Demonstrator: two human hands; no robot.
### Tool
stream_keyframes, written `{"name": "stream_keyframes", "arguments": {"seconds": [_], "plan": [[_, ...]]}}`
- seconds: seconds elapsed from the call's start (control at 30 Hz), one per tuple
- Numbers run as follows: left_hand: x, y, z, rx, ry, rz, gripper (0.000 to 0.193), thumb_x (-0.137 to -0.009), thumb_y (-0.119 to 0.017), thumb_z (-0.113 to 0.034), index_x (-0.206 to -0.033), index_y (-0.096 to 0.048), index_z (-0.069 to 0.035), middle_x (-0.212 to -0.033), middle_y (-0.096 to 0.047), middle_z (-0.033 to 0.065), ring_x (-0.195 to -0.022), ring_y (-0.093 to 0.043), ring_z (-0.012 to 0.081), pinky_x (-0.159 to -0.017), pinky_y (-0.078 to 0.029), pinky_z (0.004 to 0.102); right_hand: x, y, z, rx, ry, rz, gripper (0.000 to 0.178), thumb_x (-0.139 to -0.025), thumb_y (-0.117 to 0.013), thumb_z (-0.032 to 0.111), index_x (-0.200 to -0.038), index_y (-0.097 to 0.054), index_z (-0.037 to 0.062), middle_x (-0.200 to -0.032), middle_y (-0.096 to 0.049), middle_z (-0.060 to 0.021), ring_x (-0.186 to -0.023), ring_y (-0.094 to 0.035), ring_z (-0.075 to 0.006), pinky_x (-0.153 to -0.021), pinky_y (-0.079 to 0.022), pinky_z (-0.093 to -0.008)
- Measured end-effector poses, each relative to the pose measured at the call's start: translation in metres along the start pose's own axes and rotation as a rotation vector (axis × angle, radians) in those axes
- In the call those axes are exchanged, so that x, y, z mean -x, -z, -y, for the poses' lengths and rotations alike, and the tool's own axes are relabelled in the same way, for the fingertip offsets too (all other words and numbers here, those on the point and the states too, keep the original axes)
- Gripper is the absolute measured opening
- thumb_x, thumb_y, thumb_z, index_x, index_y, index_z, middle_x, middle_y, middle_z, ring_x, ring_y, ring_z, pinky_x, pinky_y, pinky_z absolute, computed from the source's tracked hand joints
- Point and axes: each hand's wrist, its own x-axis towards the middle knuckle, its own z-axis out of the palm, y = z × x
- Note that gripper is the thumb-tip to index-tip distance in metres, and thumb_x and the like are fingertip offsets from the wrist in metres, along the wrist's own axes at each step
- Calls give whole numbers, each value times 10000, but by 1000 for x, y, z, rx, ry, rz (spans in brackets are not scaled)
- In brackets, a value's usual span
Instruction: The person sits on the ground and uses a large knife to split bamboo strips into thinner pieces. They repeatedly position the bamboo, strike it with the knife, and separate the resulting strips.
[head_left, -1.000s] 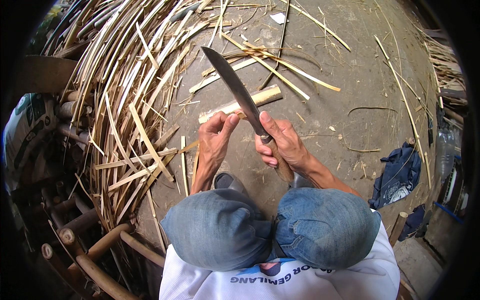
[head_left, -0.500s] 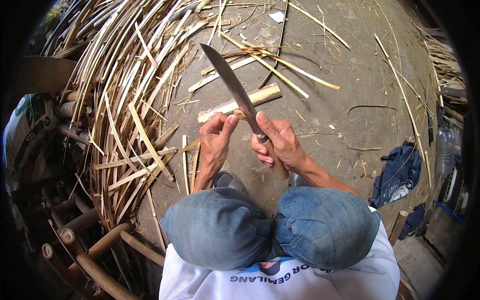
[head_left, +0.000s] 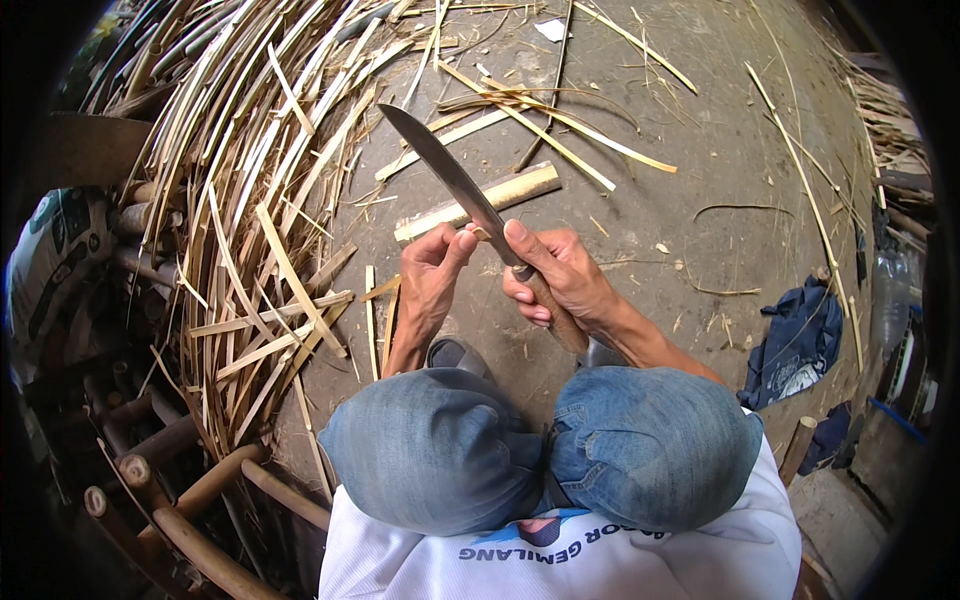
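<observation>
My right hand [head_left: 560, 275] is wrapped round the wooden handle of a large knife [head_left: 447, 171], its thumb lying against the base of the blade. The long dark blade slants up and to the left. Close beside the blade's lower part, my left hand [head_left: 432, 275] pinches a small pale strip, perhaps bamboo [head_left: 481, 234], between thumb and forefinger. Most of that strip is hidden by the fingers and the blade. Behind the blade, a split bamboo piece [head_left: 525, 187] lies on the ground.
A big heap of thin bamboo strips [head_left: 270, 200] covers the left side. Bamboo poles [head_left: 215, 490] form a frame at lower left. Loose strips [head_left: 560, 130] are scattered ahead. A dark blue cloth bag [head_left: 795, 340] lies at right, near a plastic bottle [head_left: 890, 290].
The knife has tilted further left, its tip now lower and its handle end swung slightly right. My left hand keeps its pinch in nearly the same place.
</observation>
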Motion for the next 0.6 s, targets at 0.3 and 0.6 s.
{"name": "stream_keyframes", "arguments": {"seconds": [0.3,0.6], "plan": [[-2,-4,3,6,30,-4,403,-963,-683,-366,-714,-560,-73,-687,-480,-66,-659,-394,49,-583,-299,231,-2,-1,-7,-78,-17,-13,551,-980,-533,575,-932,-644,37,-588,-535,7,-416,-476,-48,-368,-381,-207],[-5,-9,5,17,16,-31,412,-956,-683,-396,-723,-567,-76,-699,-490,-67,-670,-398,47,-594,-306,227,-15,3,-21,256,140,-101,593,-1012,-474,564,-1224,-621,30,-562,-482,29,-470,-456,-40,-428,-380,-234]]}}
